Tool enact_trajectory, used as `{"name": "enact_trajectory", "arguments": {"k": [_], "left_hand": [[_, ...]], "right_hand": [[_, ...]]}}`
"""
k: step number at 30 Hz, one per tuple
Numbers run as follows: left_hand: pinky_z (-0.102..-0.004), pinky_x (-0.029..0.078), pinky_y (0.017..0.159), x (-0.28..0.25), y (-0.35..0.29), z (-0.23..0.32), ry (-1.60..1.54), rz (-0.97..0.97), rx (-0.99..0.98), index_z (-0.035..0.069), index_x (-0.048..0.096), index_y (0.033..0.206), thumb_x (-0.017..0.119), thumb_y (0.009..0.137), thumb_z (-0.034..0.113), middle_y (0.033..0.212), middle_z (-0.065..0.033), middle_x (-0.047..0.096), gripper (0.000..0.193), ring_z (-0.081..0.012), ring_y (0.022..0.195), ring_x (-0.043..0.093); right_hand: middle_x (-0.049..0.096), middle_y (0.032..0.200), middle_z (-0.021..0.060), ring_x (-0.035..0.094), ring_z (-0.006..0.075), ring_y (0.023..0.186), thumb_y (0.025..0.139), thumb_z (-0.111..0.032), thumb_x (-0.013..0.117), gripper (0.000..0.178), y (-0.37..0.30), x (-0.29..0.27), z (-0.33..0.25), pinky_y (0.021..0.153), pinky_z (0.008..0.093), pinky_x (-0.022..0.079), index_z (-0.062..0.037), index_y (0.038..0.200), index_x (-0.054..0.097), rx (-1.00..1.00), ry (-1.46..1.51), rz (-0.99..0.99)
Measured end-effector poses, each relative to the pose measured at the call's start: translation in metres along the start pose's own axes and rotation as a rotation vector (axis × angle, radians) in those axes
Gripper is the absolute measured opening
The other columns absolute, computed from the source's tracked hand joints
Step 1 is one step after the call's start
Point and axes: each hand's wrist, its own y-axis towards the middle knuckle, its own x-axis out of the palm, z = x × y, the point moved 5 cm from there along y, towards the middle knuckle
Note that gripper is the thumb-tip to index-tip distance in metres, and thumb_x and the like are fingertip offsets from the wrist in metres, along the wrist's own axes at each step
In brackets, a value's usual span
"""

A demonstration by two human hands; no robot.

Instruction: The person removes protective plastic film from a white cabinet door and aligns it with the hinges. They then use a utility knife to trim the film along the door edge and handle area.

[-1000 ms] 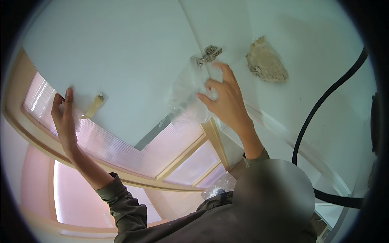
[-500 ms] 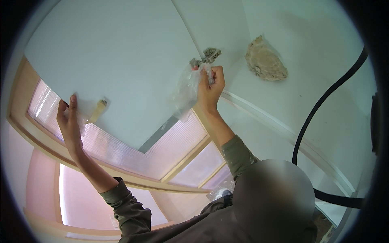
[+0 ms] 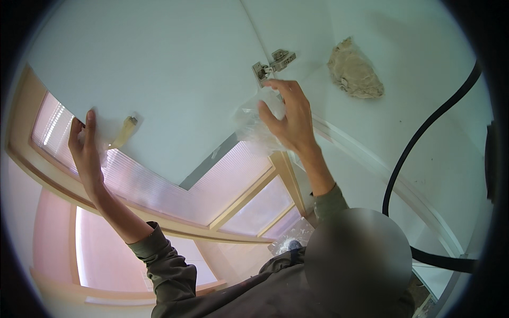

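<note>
Head view, right hand (image 3: 295, 117) near metal hinge (image 3: 283, 60)

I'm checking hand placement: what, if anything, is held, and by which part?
The left hand grips the white, flat door panel by its left edge. The right hand, thumb and forefinger apart, shows no clear hold on the crumpled transparent plastic.

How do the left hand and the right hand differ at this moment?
The left hand grips the edge of the white panel; the right hand is open, thumb and forefinger spread. The left hand is far from the metal hinge, whereas the right hand is just below it. Both are bare.
</note>
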Motion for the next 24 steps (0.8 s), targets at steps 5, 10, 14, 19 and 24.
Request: {"name": "enact_trajectory", "arguments": {"k": [5,10,14,19,24], "left_hand": [[-0.0362,0.05,0.091,0.002,0.002,-0.002,-0.061,-0.009,0.024,0.001,0.069,0.113,0.067,0.097,0.049,0.095,-0.0122,0.065,0.051,-0.0222,0.094,0.063],[-0.0352,0.048,0.094,0.001,0.003,-0.002,-0.075,-0.006,-0.001,0.0,0.07,0.113,0.069,0.097,0.046,0.095,-0.0123,0.065,0.049,-0.0217,0.093,0.062],[-0.0331,0.048,0.09,0.001,-0.002,0.004,-0.044,0.012,-0.007,-0.001,0.07,0.111,0.069,0.096,0.047,0.094,-0.0117,0.064,0.05,-0.0199,0.09,0.06],[-0.0324,0.049,0.086,0.003,-0.005,0.015,-0.034,0.05,0.002,-0.002,0.07,0.11,0.069,0.095,0.05,0.093,-0.0122,0.065,0.054,-0.019,0.088,0.061],[-0.0355,0.051,0.09,0.001,-0.004,0.017,-0.001,0.001,0.009,-0.004,0.07,0.113,0.068,0.094,0.051,0.093,-0.015,0.068,0.058,-0.0228,0.09,0.065]], "right_hand": [[0.069,0.079,0.0154,0.068,0.029,0.086,0.08,-0.048,0.083,0.052,0.031,0.022,0.007,0.072,0.0408,0.054,-0.0012,0.099,0.073,0.283,-0.264,-0.271],[0.072,0.084,0.0188,0.07,0.0334,0.095,0.081,-0.048,0.082,0.047,0.032,0.032,0.027,0.083,0.0462,0.056,-0.0035,0.096,0.076,0.351,-0.23,-0.277],[0.074,0.095,0.0172,0.069,0.0359,0.099,0.084,-0.038,0.079,0.032,0.041,0.033,0.042,0.087,0.0468,0.055,-0.0081,0.096,0.078,0.334,-0.165,-0.427],[0.075,0.105,0.0171,0.068,0.0381,0.104,0.084,-0.028,0.075,0.022,0.045,0.029,0.048,0.089,0.0465,0.055,-0.0102,0.096,0.079,0.233,-0.234,-0.428],[0.074,0.107,0.0172,0.068,0.0377,0.105,0.084,-0.028,0.075,0.024,0.058,0.02,0.048,0.089,0.046,0.055,-0.009,0.098,0.078,0.145,-0.297,-0.511]]}}
